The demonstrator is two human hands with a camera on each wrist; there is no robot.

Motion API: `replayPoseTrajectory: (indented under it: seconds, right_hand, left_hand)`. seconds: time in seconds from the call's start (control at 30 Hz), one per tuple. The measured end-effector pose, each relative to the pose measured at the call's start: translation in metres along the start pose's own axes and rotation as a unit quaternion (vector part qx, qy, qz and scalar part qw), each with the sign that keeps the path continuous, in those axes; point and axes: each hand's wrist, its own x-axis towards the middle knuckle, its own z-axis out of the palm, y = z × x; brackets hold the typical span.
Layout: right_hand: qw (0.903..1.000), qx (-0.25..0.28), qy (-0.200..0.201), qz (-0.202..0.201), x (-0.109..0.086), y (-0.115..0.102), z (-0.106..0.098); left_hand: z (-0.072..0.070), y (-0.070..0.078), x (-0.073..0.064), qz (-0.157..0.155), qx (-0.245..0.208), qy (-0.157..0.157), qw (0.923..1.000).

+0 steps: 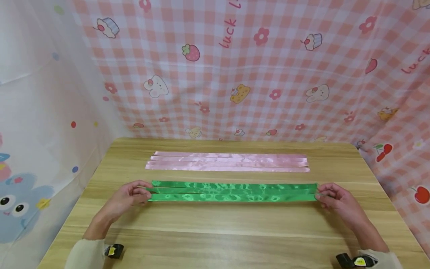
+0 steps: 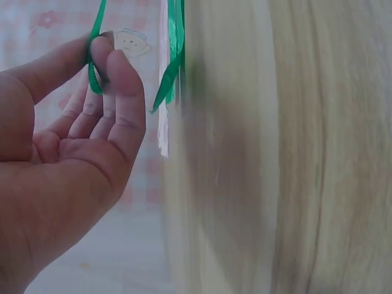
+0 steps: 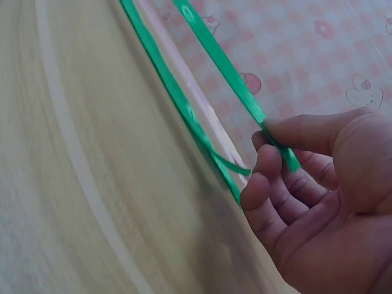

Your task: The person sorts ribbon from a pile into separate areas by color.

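Observation:
A shiny green ribbon (image 1: 235, 197) is stretched sideways between both hands. The left hand (image 1: 129, 198) pinches its left end between thumb and fingers; in the left wrist view a short tail of that ribbon (image 2: 95, 79) hangs past the fingertips. At the other end, the right hand (image 1: 342, 203) pinches it with thumb and forefinger, as the right wrist view shows, and the ribbon (image 3: 226, 73) is raised off the tabletop. Just behind it, more green ribbons (image 1: 235, 185) lie side by side on the table, one with its end curling up near the right fingers.
Several pink ribbons (image 1: 228, 161) lie in parallel rows farther back on the wooden table (image 1: 215, 239). Behind the table hangs a pink checked cloth (image 1: 218, 74) with printed figures. A white printed cloth (image 1: 40, 112) hangs at the left.

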Motion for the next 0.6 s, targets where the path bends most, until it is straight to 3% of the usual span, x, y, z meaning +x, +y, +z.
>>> replayPoseTrajectory:
  seconds: [0.2, 0.6]
  right_hand:
    - [0.9994, -0.029, -0.001, 0.019, -0.001, 0.005, -0.005]
    - [0.9986, -0.027, 0.008, 0.045, 0.002, 0.017, -0.007]
  left_hand:
    - [-0.003, -0.004, -0.001, -0.027, -0.001, 0.029, 0.9992]
    - [-0.002, -0.011, -0.001, -0.073, 0.04, 0.076, 0.9936]
